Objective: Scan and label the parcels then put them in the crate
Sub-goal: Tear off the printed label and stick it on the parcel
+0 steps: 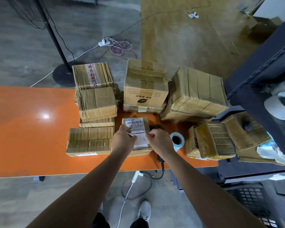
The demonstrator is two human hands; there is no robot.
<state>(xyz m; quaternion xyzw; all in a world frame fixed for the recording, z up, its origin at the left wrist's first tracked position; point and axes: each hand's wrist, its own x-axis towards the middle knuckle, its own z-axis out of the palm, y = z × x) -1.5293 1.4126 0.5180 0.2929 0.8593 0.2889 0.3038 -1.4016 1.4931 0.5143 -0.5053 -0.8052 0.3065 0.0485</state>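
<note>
Cardboard parcel (pixel 138 151) lies on the counter (pixel 31 129) between stacked boxes (pixel 97 102). The left hand (pixel 122 139) and right hand (pixel 160 140) each pinch one edge of a white label (pixel 141 141) over its top. Uneven pull could set the label down creased or skewed, perhaps overlapping the barcode (pixel 135 122) already there.

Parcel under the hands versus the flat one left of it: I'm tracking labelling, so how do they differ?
The parcel under the hands has a barcode label on top; the left parcel shows only tape there. The left hand and right hand pinch a white sheet over the first; the left parcel is untouched. The left parcel looks wider than the first. Both are taped brown cardboard on the orange table.
</note>
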